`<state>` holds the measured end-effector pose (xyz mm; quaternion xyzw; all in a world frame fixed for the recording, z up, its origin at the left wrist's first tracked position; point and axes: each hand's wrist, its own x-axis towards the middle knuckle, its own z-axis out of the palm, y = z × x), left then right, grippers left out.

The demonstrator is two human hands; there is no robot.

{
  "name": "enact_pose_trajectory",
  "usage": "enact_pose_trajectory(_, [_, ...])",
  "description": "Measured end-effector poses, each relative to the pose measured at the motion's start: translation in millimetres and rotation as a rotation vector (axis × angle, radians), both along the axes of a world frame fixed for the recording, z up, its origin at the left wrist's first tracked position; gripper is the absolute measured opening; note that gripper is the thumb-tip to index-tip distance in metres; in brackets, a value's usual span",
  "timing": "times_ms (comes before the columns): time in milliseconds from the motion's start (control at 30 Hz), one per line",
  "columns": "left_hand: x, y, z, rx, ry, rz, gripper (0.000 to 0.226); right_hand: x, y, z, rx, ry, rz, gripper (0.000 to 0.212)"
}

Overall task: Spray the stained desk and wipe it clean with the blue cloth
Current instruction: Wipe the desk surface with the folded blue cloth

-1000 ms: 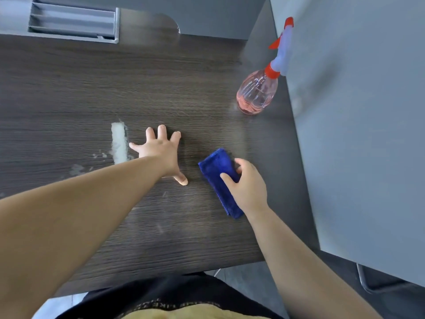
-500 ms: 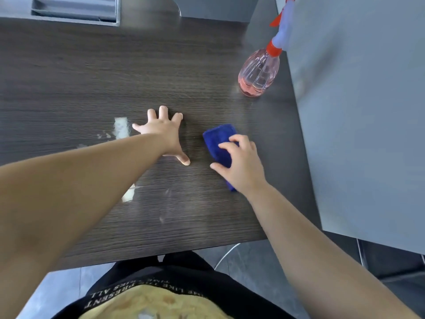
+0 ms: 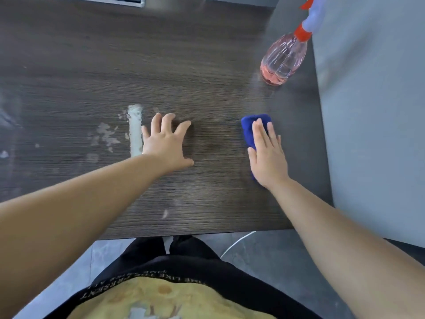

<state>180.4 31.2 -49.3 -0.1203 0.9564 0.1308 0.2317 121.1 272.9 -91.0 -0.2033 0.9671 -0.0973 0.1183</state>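
Pressing the blue cloth point(image 3: 249, 125) flat, the straight-fingered right grip point(image 3: 268, 157) looks set to wipe, while the spread left grip point(image 3: 165, 146) braces on the counter point(image 3: 207, 65) beside the white stain point(image 3: 135, 127).

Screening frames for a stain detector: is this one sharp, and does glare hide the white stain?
Head view: wide-angle distortion skews the edges of the desk; the top of the spray bottle is smeared and cropped; a pale sheen lies near it, yet the white stain beside the left hand reads clearly.
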Motion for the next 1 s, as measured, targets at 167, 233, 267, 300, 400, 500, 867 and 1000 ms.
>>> enact_pose_trajectory(167, [9.0, -2.3, -7.1, 0.015, -0.020, 0.039, 0.101, 45.9, -55.3, -3.2, -0.033, 0.068, 0.056, 0.056])
enact_pose_trajectory(233, [8.1, -2.1, -8.0, 0.002, -0.030, 0.018, 0.101, 67.5, -29.7, -6.1, -0.013, 0.069, 0.336, 0.053])
enact_pose_trajectory(267, [7.1, -1.8, -7.8, -0.004, -0.036, 0.012, 0.100, 69.6, -10.0, -5.6, -0.003, 0.064, 0.424, 0.052])
enact_pose_trajectory(300, [5.5, -1.7, -7.4, -0.012, -0.045, 0.007, 0.100, 67.0, 8.6, -7.3, 0.002, 0.085, 0.442, 0.052])
enact_pose_trajectory(400, [1.3, -1.6, -5.4, -0.030, -0.058, 0.005, 0.099, 50.6, 26.7, -8.8, -0.013, 0.104, 0.132, 0.053])
enact_pose_trajectory(500, [0.9, 0.0, -5.1, -0.032, -0.058, -0.012, 0.098, 63.1, -22.8, -10.3, 0.005, 0.133, -0.228, 0.059])
enact_pose_trajectory(867, [63.8, -48.0, -1.9, 0.069, 0.187, -0.023, 0.065, 119.5, -19.5, -11.0, 0.033, 0.110, -0.261, 0.053])
enact_pose_trajectory(1000, [91.9, -77.1, -9.3, -0.008, 0.134, 0.002, 0.068, 144.2, -116.7, -9.1, -0.002, 0.093, -0.356, 0.059])
